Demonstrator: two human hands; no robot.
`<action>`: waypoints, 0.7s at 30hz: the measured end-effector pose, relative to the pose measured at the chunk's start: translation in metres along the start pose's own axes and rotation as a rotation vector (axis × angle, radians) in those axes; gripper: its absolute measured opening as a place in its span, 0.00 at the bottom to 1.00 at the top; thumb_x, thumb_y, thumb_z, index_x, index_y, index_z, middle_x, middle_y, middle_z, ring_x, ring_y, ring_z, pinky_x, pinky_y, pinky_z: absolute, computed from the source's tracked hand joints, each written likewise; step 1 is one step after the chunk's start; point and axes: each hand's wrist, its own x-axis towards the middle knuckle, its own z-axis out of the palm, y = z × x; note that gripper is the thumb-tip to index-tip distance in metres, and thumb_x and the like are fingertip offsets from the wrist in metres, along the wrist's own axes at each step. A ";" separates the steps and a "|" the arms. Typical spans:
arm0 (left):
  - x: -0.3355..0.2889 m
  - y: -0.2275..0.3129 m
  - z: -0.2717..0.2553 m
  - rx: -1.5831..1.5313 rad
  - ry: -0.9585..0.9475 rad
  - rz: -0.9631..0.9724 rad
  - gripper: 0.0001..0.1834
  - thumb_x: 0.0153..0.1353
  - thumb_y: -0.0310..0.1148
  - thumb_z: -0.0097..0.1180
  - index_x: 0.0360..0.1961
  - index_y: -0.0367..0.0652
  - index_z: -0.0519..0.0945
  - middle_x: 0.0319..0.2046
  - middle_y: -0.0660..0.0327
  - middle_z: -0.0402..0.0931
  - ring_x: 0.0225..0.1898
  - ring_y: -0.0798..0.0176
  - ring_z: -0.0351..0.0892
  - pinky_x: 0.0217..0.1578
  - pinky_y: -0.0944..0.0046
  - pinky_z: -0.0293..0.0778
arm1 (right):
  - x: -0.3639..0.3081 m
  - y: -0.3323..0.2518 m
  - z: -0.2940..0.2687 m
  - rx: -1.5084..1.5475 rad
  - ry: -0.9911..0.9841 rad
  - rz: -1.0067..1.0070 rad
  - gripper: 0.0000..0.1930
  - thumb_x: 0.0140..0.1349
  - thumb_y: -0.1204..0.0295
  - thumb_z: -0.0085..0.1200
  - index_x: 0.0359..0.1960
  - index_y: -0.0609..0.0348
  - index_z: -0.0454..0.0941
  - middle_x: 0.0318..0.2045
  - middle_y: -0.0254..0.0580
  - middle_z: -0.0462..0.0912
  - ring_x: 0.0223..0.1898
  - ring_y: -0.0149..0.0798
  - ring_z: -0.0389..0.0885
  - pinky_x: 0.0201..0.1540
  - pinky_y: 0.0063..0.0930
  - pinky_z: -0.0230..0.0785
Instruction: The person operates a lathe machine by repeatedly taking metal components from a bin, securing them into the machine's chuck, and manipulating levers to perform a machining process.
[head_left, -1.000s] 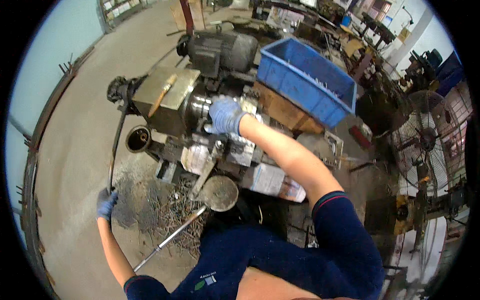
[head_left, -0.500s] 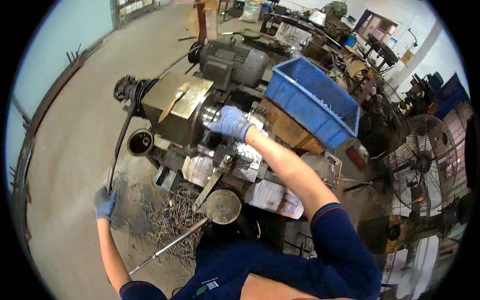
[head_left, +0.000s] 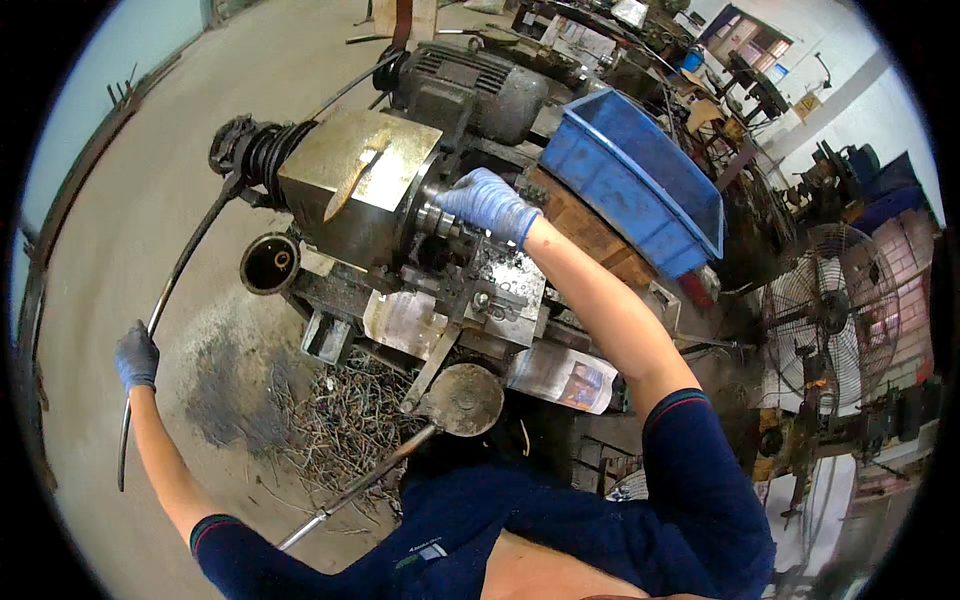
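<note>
Lathe headstock (head_left: pixel 350 240) — both hands gloved.
My left hand (head_left: pixel 137 357) grips the long lever (head_left: pixel 182 262), left of the headstock; my right hand (head_left: pixel 487 203) is at the spindle chuck (head_left: pixel 436 220) — holding or not, I cannot tell (fingertips unclear).

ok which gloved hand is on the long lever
The left hand, gripping the long dark lever; the right hand is instead at the shiny metal spindle.

a long, slender, dark metal lever (head_left: pixel 186 254) slants down the left side, slightly bowed, its upper end nearer the centre, its lower end pointing downward. near the middle, a short, shiny, stepped metal spindle (head_left: pixel 432 221) lies roughly sideways, its top partly hidden.
</note>
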 end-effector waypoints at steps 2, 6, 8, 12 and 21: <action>0.016 0.014 -0.004 -0.040 0.000 -0.018 0.07 0.53 0.34 0.50 0.31 0.45 0.76 0.26 0.53 0.77 0.30 0.48 0.79 0.28 0.51 0.73 | -0.001 0.011 -0.005 -0.019 -0.044 -0.071 0.32 0.46 0.41 0.57 0.25 0.67 0.79 0.19 0.56 0.78 0.22 0.51 0.77 0.33 0.38 0.69; 0.003 0.039 -0.029 -0.138 -0.061 -0.252 0.08 0.54 0.33 0.49 0.33 0.45 0.77 0.29 0.51 0.78 0.32 0.46 0.79 0.31 0.49 0.74 | -0.020 -0.012 -0.017 -0.414 0.098 -0.125 0.27 0.47 0.46 0.58 0.27 0.65 0.80 0.25 0.53 0.81 0.29 0.48 0.79 0.37 0.36 0.70; -0.001 0.045 -0.030 -0.405 -0.072 -0.269 0.12 0.55 0.36 0.51 0.40 0.45 0.77 0.33 0.47 0.78 0.35 0.49 0.80 0.36 0.53 0.74 | -0.034 -0.020 -0.020 -0.582 0.068 -0.163 0.28 0.47 0.45 0.57 0.28 0.63 0.81 0.25 0.52 0.81 0.30 0.50 0.80 0.39 0.36 0.70; 0.000 0.135 -0.068 -1.104 0.366 0.044 0.17 0.58 0.37 0.53 0.47 0.41 0.77 0.34 0.50 0.80 0.38 0.56 0.79 0.41 0.60 0.73 | -0.049 0.011 -0.030 -0.171 -0.013 -0.226 0.29 0.46 0.41 0.55 0.25 0.59 0.82 0.23 0.52 0.80 0.28 0.49 0.80 0.33 0.36 0.71; -0.061 0.325 0.069 -0.520 -0.453 0.371 0.24 0.57 0.51 0.47 0.50 0.48 0.74 0.41 0.52 0.79 0.43 0.46 0.77 0.43 0.52 0.71 | -0.177 0.093 -0.106 -0.052 0.575 -0.303 0.15 0.50 0.64 0.62 0.20 0.65 0.77 0.28 0.48 0.79 0.30 0.38 0.79 0.34 0.30 0.70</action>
